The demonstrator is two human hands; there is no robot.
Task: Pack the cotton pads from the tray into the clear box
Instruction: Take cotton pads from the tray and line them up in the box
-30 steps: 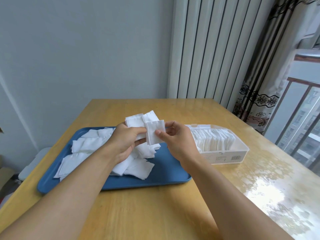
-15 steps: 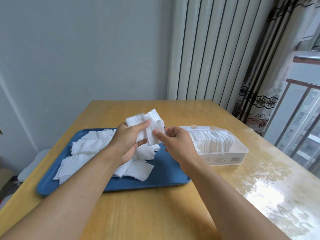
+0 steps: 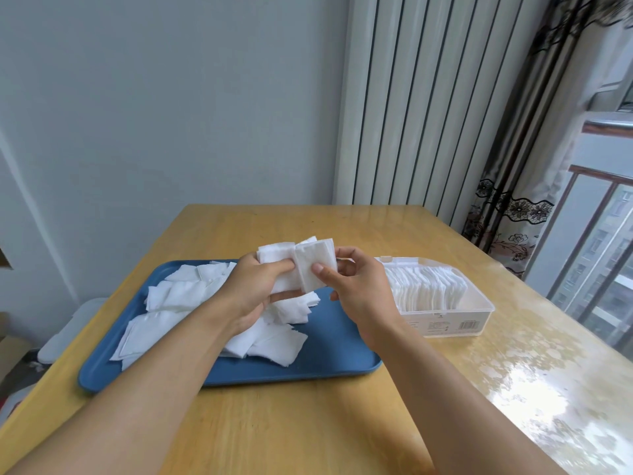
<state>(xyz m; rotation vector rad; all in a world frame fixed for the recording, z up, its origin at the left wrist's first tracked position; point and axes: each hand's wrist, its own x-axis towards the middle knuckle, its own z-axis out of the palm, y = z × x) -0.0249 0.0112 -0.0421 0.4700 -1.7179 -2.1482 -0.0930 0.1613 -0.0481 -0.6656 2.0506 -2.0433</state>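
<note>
Now, in the head view, the left hand (image 3: 253, 289) still grips a bunch of cotton pads (image 3: 279, 265); the right hand (image 3: 356, 286) has shifted to pinch one pad (image 3: 313, 264) upright beside them, above the tray (image 3: 329, 354), left of the clear box (image 3: 455, 323)

Wooden table (image 3: 308, 423) is filling the lower half, its right side glaring with window light. Grey wall (image 3: 154, 97) is standing behind at 11 o'clock. White ribbed radiator (image 3: 428, 97) is rising at 1 o'clock, patterned curtain (image 3: 513, 200) hanging just beside it at 2 o'clock. Window railing (image 3: 596, 234) is showing at 3 o'clock. A pale rounded object (image 3: 68, 330), unclear what, is sitting beyond the table edge at 9 o'clock.
</note>
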